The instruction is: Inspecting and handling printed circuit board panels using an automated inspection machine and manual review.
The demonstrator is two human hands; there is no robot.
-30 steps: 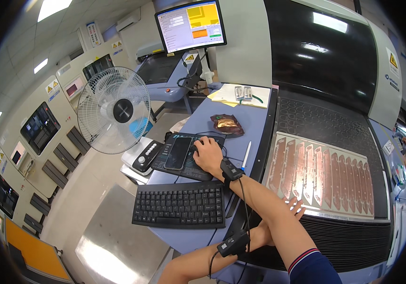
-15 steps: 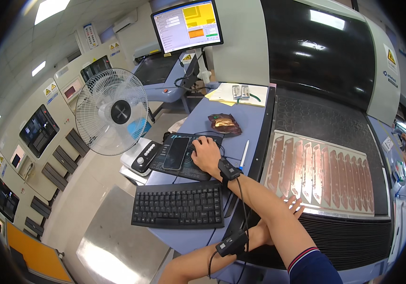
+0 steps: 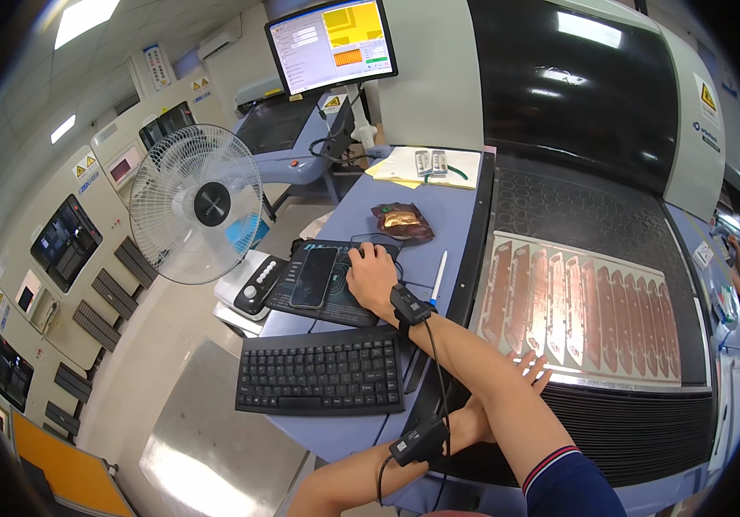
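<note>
My arms cross, the right forearm passing over the left. On a dark mouse pad (image 3: 348, 308), my right hand (image 3: 373, 280) curls over a computer mouse that it almost wholly hides. A black phone (image 3: 315, 277) lies on the pad just left of that hand. My left hand (image 3: 532, 370) comes out beyond the right forearm, partly hidden by it. Its visible fingers are spread at the near left edge of a flat panel (image 3: 572, 383) with rows of long copper-coloured strips. Whether they touch the panel I cannot tell.
A black keyboard (image 3: 320, 370) sits nearest on the blue desk. A pen (image 3: 440, 276), a dark crumpled packet (image 3: 402, 221) and papers (image 3: 396, 161) lie farther right and back. A monitor (image 3: 331, 45) stands behind, a fan (image 3: 197, 204) at left, a large machine (image 3: 572, 86) at right.
The whole view has shifted slightly, so things appear a little farther left. Both hands keep nearly the same places, the right over the mouse and the left by the panel's edge.
</note>
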